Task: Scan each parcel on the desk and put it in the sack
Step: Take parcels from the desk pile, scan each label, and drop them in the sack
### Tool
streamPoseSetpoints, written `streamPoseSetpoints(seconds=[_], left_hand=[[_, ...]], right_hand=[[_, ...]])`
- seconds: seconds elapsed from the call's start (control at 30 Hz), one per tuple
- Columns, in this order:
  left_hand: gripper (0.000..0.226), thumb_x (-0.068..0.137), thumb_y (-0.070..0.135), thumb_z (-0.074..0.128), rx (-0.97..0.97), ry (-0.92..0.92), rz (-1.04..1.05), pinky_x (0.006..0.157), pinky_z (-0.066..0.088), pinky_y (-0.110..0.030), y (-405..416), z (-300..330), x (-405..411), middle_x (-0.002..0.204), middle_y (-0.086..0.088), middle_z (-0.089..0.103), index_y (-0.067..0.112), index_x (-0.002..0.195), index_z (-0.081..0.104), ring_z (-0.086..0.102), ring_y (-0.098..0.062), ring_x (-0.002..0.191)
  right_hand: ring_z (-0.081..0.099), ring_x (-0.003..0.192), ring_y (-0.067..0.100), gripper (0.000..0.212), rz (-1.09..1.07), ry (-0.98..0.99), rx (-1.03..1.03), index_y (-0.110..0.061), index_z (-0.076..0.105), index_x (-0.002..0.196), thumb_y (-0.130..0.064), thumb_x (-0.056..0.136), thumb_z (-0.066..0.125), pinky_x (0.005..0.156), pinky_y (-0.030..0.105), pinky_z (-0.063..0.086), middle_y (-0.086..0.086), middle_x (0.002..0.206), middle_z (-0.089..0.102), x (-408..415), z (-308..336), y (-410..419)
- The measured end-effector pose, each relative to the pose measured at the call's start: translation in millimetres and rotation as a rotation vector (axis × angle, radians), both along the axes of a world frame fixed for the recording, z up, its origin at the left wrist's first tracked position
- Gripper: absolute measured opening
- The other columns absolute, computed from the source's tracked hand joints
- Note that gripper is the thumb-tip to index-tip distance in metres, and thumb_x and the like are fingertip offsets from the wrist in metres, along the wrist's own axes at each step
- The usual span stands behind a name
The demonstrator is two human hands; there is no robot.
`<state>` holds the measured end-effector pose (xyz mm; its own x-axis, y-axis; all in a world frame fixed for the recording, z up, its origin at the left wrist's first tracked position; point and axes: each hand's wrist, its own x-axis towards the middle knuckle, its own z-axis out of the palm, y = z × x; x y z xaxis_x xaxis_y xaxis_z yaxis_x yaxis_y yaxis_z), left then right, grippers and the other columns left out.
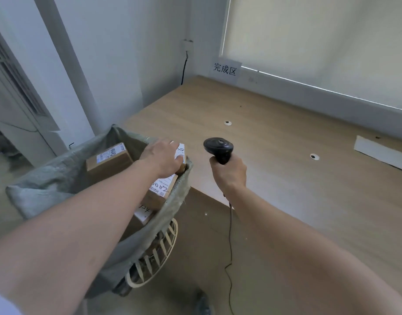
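Cardboard parcel (181, 159) in our left hand (161, 159), fingers curled round it, over the sack (59, 180) mouth. More parcels (108, 159) lie inside, left of that hand. Right hand (228, 172) grips the scanner (218, 149) above the surface (286, 178).

Both forearms are bare from wrist to elbow. The left hand (162, 159) and right hand (229, 172) wear nothing. A pale sleeve edge (2, 303) shows well behind the left hand's grip.
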<state>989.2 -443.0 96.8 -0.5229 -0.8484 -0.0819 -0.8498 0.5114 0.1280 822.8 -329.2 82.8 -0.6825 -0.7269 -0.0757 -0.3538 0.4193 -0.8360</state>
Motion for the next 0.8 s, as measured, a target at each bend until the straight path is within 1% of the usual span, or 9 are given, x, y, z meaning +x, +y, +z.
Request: streamPoseSetpoints(seconds=[0.07,0.13,0.27,0.37,0.43,0.57,0.67,0.7,0.8], left_hand=[[0.054,0.105,0.043,0.043,-0.016,0.004,-0.067,0.119,0.031,-0.043,14,9,-1,0.155,-0.008,0.045,0.014,0.15,0.046,0.038,-0.03,0.143],[0.056,0.104,0.043,0.042,-0.01,-0.007,-0.128,0.121,0.029,-0.044,29,17,-2,0.159,-0.008,0.041,0.015,0.153,0.044,0.034,-0.032,0.147],[0.06,0.106,0.046,0.04,-0.011,-0.032,-0.251,0.125,0.019,-0.046,64,30,-8,0.166,-0.005,0.031,0.017,0.159,0.037,0.02,-0.035,0.156],[0.06,0.107,0.048,0.038,-0.023,-0.042,-0.347,0.126,0.018,-0.046,93,42,-21,0.169,-0.004,0.026,0.018,0.159,0.035,0.014,-0.036,0.158],[0.061,0.107,0.05,0.036,-0.05,-0.055,-0.405,0.126,0.019,-0.047,110,51,-32,0.17,-0.003,0.023,0.02,0.16,0.034,0.014,-0.036,0.158],[0.06,0.106,0.052,0.035,-0.083,-0.063,-0.505,0.125,0.02,-0.051,146,68,-60,0.169,-0.001,0.027,0.021,0.159,0.036,0.019,-0.035,0.157],[0.06,0.107,0.052,0.034,-0.085,-0.06,-0.576,0.125,0.018,-0.053,180,80,-88,0.168,-0.002,0.028,0.022,0.158,0.038,0.02,-0.037,0.156],[0.06,0.107,0.053,0.034,-0.084,-0.056,-0.599,0.125,0.018,-0.054,192,83,-98,0.168,-0.002,0.028,0.022,0.158,0.038,0.02,-0.037,0.156],[0.059,0.107,0.053,0.033,-0.105,-0.049,-0.668,0.124,0.016,-0.054,231,92,-130,0.167,-0.002,0.03,0.023,0.158,0.039,0.021,-0.038,0.155]], right_hand=[[0.063,0.07,0.026,0.013,-0.068,0.026,-0.004,-0.025,0.061,0.083,-0.037,0.089,0.059,0.069,0.049,0.064,0.001,0.079,0.066,6,8,22],[0.063,0.07,0.025,0.013,-0.138,0.042,-0.013,-0.025,0.061,0.083,-0.036,0.089,0.058,0.068,0.051,0.065,0.001,0.079,0.066,12,15,46],[0.06,0.066,0.023,0.014,-0.266,0.059,-0.036,-0.023,0.062,0.084,-0.035,0.091,0.059,0.067,0.049,0.064,0.002,0.077,0.064,23,31,95],[0.059,0.066,0.024,0.015,-0.36,0.069,-0.047,-0.021,0.064,0.087,-0.035,0.091,0.06,0.068,0.048,0.064,0.003,0.078,0.064,25,43,132],[0.059,0.066,0.023,0.016,-0.42,0.076,-0.051,-0.02,0.066,0.089,-0.035,0.09,0.06,0.067,0.048,0.064,0.003,0.078,0.064,23,50,157],[0.059,0.067,0.023,0.016,-0.529,0.09,-0.087,-0.02,0.067,0.091,-0.035,0.092,0.062,0.065,0.044,0.061,0.002,0.079,0.064,10,63,208],[0.062,0.073,0.028,0.014,-0.606,0.1,-0.122,-0.021,0.065,0.09,-0.035,0.092,0.064,0.065,0.037,0.054,0.001,0.079,0.064,-7,72,249],[0.062,0.073,0.028,0.014,-0.629,0.101,-0.131,-0.022,0.065,0.088,-0.035,0.092,0.064,0.065,0.037,0.054,0.001,0.079,0.064,-13,75,263],[0.063,0.074,0.028,0.014,-0.694,0.098,-0.147,-0.023,0.066,0.088,-0.036,0.089,0.063,0.068,0.043,0.06,0.004,0.082,0.067,-32,81,304]])
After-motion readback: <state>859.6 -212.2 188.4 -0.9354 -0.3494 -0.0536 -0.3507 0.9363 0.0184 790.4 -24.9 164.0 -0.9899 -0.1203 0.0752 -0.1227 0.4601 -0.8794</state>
